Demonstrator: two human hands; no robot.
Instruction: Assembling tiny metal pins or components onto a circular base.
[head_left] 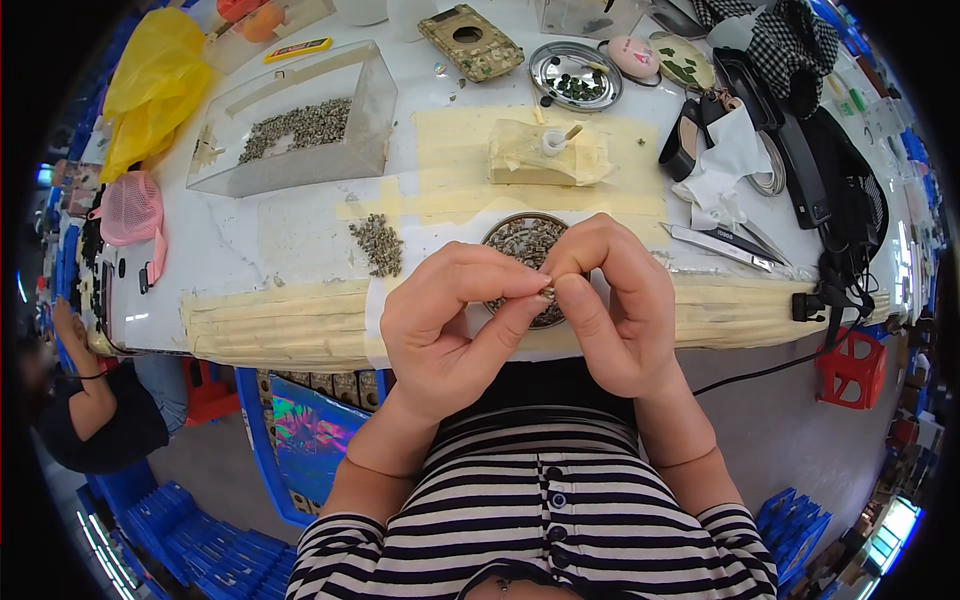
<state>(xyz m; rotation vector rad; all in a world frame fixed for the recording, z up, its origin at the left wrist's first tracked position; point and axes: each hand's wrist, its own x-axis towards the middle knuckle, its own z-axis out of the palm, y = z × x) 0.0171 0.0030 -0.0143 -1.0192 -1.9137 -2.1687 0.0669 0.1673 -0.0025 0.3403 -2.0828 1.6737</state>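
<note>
Above a round tin [524, 216] full of small grey-brown metal pieces, my left hand [445, 325] and my right hand [622, 315] meet at the fingertips. Both are closed in a pinch around one tiny shiny metal piece [548, 293], too small to make out in detail. The hands cover part of the tin's near side. On the table left of the tin lies a loose pile of similar pieces [377, 246]. Beyond the tin stands a block wrapped in yellowish tape [530, 172], with a small white cup [553, 144] and a short stick on top.
A clear box [375, 110] of small pieces stands at the back left. Farther back are a camouflage-patterned case [470, 42] and a round metal tray [541, 72] with dark green bits. Tweezers [720, 245], straps and cloth lie to the right. Another person's arm [85, 365] shows at far left.
</note>
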